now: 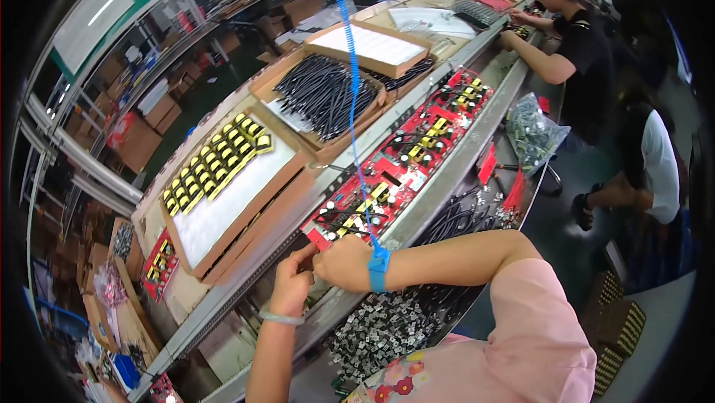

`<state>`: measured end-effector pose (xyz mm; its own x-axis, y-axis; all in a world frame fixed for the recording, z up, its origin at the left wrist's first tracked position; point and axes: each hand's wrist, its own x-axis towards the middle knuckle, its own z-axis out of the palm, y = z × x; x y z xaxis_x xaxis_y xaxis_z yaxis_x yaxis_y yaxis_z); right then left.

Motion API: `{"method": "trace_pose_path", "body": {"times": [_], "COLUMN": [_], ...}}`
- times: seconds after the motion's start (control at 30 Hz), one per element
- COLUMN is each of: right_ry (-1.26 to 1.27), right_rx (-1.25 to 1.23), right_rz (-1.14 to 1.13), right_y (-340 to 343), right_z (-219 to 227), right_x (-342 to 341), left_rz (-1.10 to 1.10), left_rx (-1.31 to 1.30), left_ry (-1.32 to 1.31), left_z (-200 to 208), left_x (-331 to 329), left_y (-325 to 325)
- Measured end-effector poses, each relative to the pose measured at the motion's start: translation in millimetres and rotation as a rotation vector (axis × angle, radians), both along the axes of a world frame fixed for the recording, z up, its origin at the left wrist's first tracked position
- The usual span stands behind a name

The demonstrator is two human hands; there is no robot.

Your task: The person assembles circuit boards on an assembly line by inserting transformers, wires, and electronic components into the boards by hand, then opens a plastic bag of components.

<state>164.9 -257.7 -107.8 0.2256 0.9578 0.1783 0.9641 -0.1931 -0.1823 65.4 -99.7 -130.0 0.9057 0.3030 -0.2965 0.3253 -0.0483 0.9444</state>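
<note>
My two hands meet at the near end of a row of red circuit boards on the conveyor rail. My left hand has its fingers bent together beside the boards' near corner. Against it, my right hand is curled, its back turned up and its fingertips hidden. Anything pinched between them is too small or covered to make out. A blue wrist strap circles my right wrist, and its blue coiled cord rises from it. The boards carry yellow-and-black transformers, round capacitors and black wires.
Left of the rail, a carton tray holds rows of yellow-and-black transformers. Beyond it stands a box of black cables. Below my right forearm lies a heap of small metal parts. A bag of parts and a co-worker are at right.
</note>
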Motion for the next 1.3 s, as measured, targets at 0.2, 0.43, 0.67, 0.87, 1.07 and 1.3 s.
{"method": "trace_pose_path", "body": {"times": [0.2, 0.43, 0.67, 0.87, 1.07, 1.3], "right_ry": [-0.108, -0.259, -0.307, -0.643, -0.736, -0.723], "right_rx": [-0.095, -0.234, -0.165, -0.256, -0.324, -0.224], "right_rz": [-0.139, -0.411, -0.629, -0.701, -0.717, -0.676], "right_y": [-32.6, -62.0, -140.1, -160.6, -160.9, -191.8], "right_z": [8.2, 3.5, -27.6, -84.7, -106.4, -135.8], "right_x": [39.3, 103.3, 196.9, 301.2, 318.2, 367.8], "left_rz": [0.002, 0.189, 0.315, 0.68, 0.682, 0.521], "left_rx": [0.054, 0.107, 0.707, 1.694, 1.472, 1.519], "left_ry": [-0.091, -0.022, 0.151, 0.796, 1.411, 1.498], "left_z": [14.2, 31.7, 52.2, 31.4, 12.7, -11.4], "left_x": [-45.6, -145.1, -229.3, -343.4, -413.7, -403.9], "left_y": [-2.3, 24.6, 54.8, 141.8, 212.8, 259.6]}}
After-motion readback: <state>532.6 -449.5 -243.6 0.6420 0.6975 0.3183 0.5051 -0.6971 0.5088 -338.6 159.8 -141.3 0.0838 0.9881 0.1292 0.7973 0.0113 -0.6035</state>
